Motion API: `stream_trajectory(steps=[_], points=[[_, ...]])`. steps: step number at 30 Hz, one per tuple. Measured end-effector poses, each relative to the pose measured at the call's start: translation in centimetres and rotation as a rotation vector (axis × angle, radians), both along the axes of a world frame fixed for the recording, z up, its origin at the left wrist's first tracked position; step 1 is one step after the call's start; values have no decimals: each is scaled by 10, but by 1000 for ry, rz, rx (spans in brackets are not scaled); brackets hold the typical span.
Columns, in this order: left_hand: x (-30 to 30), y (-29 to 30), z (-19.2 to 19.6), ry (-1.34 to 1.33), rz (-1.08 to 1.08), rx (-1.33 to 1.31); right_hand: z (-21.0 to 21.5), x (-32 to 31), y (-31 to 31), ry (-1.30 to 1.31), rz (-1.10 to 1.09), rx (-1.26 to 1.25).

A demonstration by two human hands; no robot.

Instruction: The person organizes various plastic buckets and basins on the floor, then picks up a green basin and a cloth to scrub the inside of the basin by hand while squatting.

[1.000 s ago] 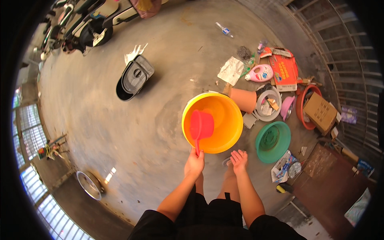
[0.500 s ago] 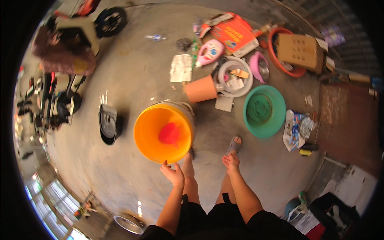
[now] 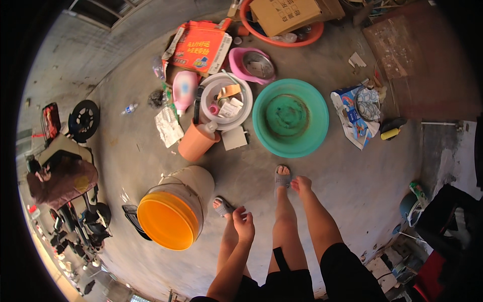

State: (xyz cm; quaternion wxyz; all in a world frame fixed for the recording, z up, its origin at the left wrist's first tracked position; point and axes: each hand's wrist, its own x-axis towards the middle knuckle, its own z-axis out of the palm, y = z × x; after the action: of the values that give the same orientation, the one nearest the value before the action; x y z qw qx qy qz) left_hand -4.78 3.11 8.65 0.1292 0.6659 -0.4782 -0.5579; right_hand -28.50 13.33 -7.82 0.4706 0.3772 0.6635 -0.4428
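Observation:
My left hand [image 3: 244, 225] hovers above my left foot, fingers loosely bent and apart, holding nothing. Beside my right foot, my right hand [image 3: 302, 184] is in the air, also free, with its fingers slightly curled. A green plastic basin [image 3: 316, 118] stands on the floor ahead of both hands, its bottom darkly stained. To the left of my left hand is a tall white bucket [image 3: 193, 183] with an orange-yellow interior [image 3: 168, 221]; a wire handle hangs on its side. Neither hand touches the basin or the bucket.
Near the basin are an orange-pink pot [image 3: 197, 143], a white tub [image 3: 205, 103] of scraps, a pink bowl [image 3: 240, 61], a pink detergent bottle [image 3: 184, 88] and a red carton [image 3: 196, 45]. An orange basin [image 3: 287, 42] holds a cardboard box [image 3: 282, 15]. Scooters [image 3: 65, 171] stand left.
My view has turned to the right, putting the bucket farther left and the green basin nearer the middle. My left hand is now away from the bucket's rim; the red thing inside no longer shows.

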Motion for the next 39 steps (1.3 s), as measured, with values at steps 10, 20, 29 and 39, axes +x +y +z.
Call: stream_trajectory(steps=[10, 20, 29, 39], points=[[-18, -11, -36, 82, 184, 223, -107, -45, -16, -129, -191, 40], [-13, -37, -37, 8, 237, 191, -153, -56, -50, -79, -501, -136], [-15, -42, -23, 115, 255, 260, -61, -89, -66, 62, -516, -81], [7, -71, 56, 303, 108, 279, 130, -15, -4, 212, -335, 137]])
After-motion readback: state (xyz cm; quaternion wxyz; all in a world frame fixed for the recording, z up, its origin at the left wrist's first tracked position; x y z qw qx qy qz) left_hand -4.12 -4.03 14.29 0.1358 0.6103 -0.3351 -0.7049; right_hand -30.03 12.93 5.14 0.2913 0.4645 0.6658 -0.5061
